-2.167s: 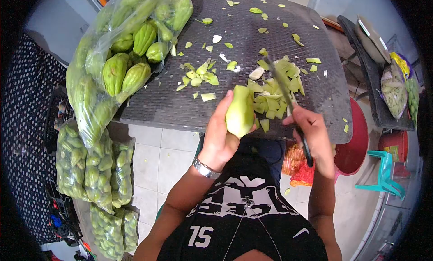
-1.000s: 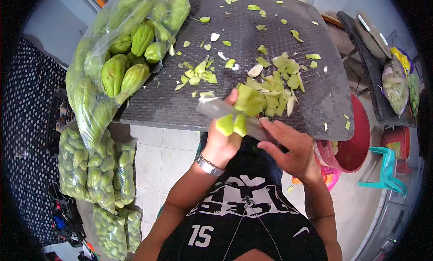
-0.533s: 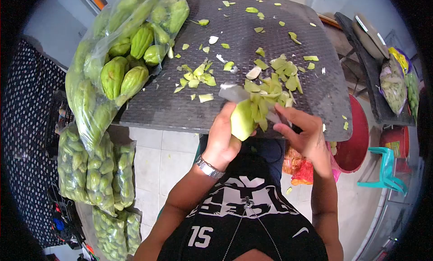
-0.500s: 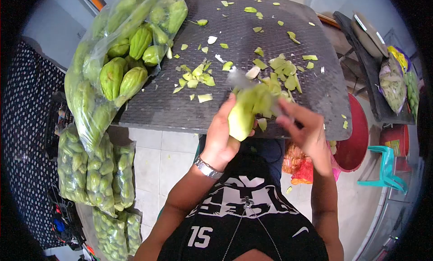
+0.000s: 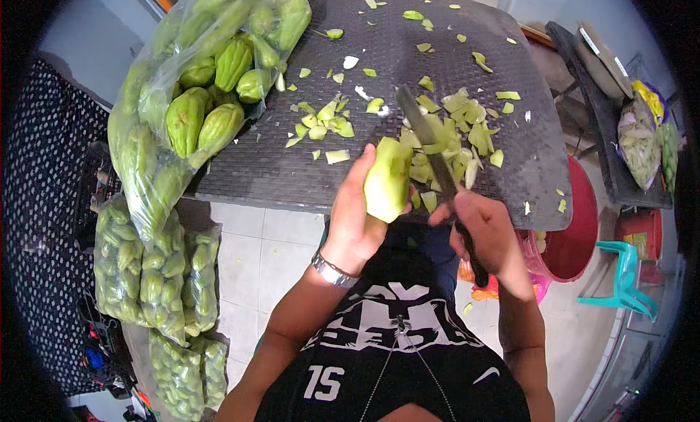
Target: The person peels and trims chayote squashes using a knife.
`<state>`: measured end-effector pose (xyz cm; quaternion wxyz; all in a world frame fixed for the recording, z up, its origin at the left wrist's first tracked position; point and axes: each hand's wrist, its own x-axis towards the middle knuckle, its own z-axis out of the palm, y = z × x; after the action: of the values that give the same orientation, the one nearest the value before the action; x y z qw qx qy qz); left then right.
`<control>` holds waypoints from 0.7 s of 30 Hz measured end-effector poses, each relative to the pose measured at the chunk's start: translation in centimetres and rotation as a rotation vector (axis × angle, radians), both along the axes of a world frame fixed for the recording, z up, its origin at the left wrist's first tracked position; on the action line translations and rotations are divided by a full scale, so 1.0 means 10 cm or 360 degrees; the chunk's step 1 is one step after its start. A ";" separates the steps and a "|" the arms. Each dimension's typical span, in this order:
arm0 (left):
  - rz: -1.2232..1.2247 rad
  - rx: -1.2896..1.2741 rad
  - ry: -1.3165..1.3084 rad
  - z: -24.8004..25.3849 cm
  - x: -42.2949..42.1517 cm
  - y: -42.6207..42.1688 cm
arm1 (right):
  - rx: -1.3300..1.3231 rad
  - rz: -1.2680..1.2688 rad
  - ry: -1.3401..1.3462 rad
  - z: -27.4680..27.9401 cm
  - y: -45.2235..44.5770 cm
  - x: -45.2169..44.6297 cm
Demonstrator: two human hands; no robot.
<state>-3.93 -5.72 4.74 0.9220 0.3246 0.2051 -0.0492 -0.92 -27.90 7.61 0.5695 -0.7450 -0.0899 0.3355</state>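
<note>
My left hand (image 5: 355, 211) is wrapped round a pale, mostly peeled chayote (image 5: 388, 180) at the table's near edge. In my right hand (image 5: 487, 232) is a knife (image 5: 428, 139) with a dark handle; its blade points up and to the left, just right of the chayote and apart from it. Under and beyond the blade lies a heap of green peelings (image 5: 463, 119). A smaller group of peelings (image 5: 321, 119) lies to the left. Unpeeled chayotes (image 5: 187, 119) fill an open clear plastic bag (image 5: 135, 159) on the table's left side.
The dark woven-pattern table (image 5: 277, 174) has scraps scattered to its far edge. Several bags of chayotes (image 5: 153, 276) stand on the floor at left. A red tub (image 5: 572, 232) and a teal stool (image 5: 623, 280) are at right, near a side table (image 5: 605, 130) with bagged produce.
The knife has come away from the chayote to the right, and its blurred blade now shows clearly. My left hand still holds the chayote, turned slightly. The view has shifted a little.
</note>
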 end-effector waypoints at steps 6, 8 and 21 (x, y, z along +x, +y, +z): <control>0.0191 -0.0116 -0.0059 -0.15 -0.04 -0.09 | -0.0240 0.0127 -0.1626 0.06 0.20 -0.20; 0.0173 -0.0199 -0.0111 -0.21 -0.04 -0.10 | -0.0329 0.0213 -0.1712 0.04 0.19 -0.19; 0.0034 -0.0074 -0.0118 -0.12 -0.02 -0.10 | -0.0249 0.0189 -0.1991 -0.12 0.01 0.10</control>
<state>-4.15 -6.77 3.50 0.9367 0.3026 0.1731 -0.0320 0.11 -27.80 6.41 0.3335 -0.8334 -0.4221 -0.1270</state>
